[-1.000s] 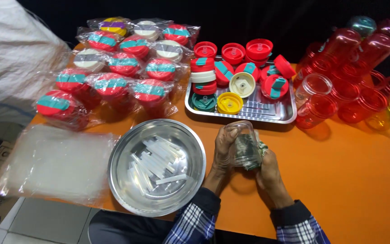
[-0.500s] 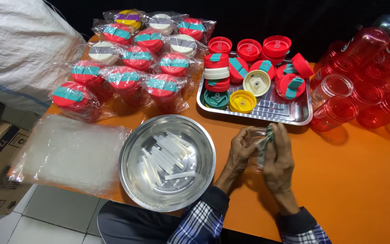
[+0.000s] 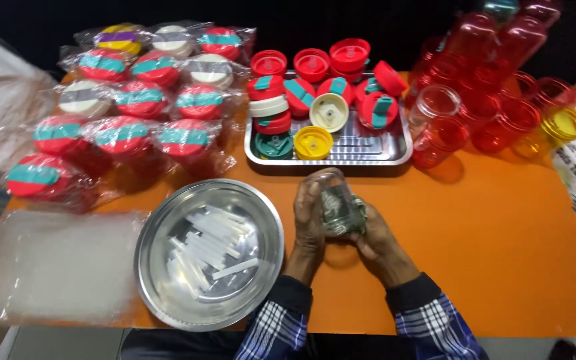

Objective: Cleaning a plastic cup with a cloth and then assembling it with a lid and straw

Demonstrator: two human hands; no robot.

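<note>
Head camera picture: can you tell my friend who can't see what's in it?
Two hands, left hand and right hand, hold a clear bottle over an orange table. Nearby sit a round metal bowl of white straws, a metal tray of coloured lids, bagged bottles and open red bottles.

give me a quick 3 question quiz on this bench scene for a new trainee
1. True or false: both hands hold the clear bottle above the orange table.
2. What lies in the round steel bowl?
A. loose lids
B. white straws
C. red bottles
3. Fill in: the loose lids sit in a rectangular metal ____ behind the hands.

Key
1. True. The left hand and right hand each have a grip on it.
2. B. White straws lie in the bowl.
3. Tray.
</note>
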